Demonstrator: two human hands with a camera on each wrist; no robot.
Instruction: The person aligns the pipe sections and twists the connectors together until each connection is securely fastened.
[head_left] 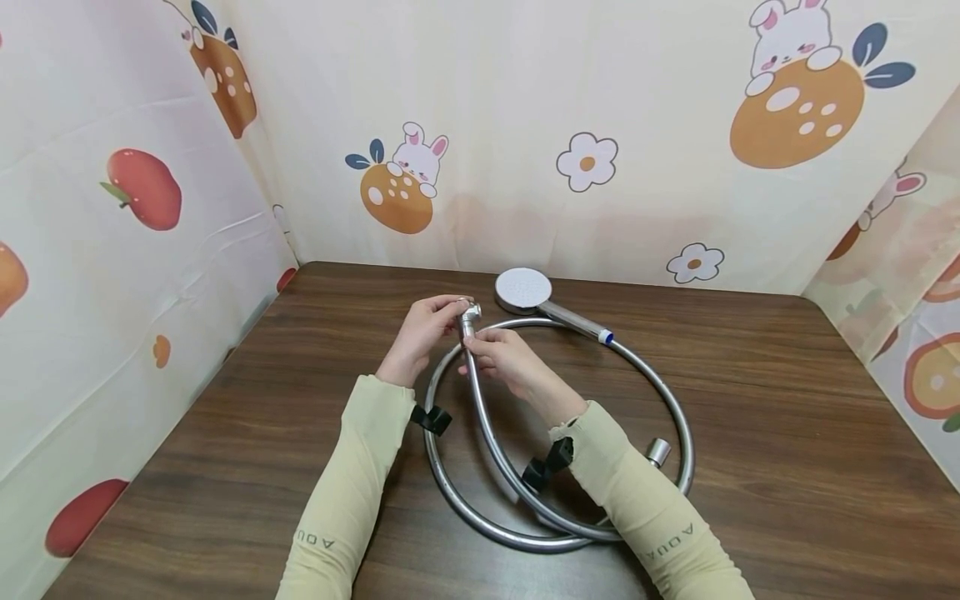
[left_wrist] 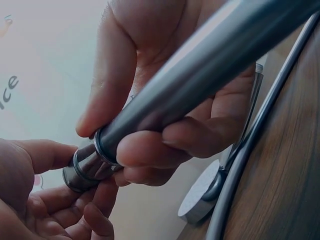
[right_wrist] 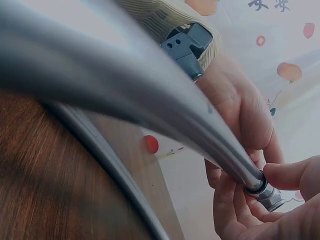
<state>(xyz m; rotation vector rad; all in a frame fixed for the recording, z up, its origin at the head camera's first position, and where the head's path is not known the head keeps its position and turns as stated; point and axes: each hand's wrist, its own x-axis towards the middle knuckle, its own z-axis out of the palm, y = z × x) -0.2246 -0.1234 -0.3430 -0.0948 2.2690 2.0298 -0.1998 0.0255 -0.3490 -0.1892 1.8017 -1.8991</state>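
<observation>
A shiny metal shower hose [head_left: 486,421] is raised at one end, over the table's far middle. My left hand [head_left: 422,335] pinches the small metal connector [head_left: 471,313] at that end between thumb and fingers. Just below, my right hand [head_left: 517,367] grips the hose; in the left wrist view its thumb and fingers wrap the tube [left_wrist: 175,75] near the connector's collar [left_wrist: 87,167]. The right wrist view shows the connector [right_wrist: 271,200] at the hose tip, partly covered by fingers. A handheld shower head [head_left: 522,289] lies behind the hands, its handle pointing right.
The rest of the hose lies in a wide loop on the brown wood table [head_left: 765,433]. Its other end fitting [head_left: 658,452] rests beside the right forearm. Patterned cloth [head_left: 510,208] hangs behind the table and at both sides.
</observation>
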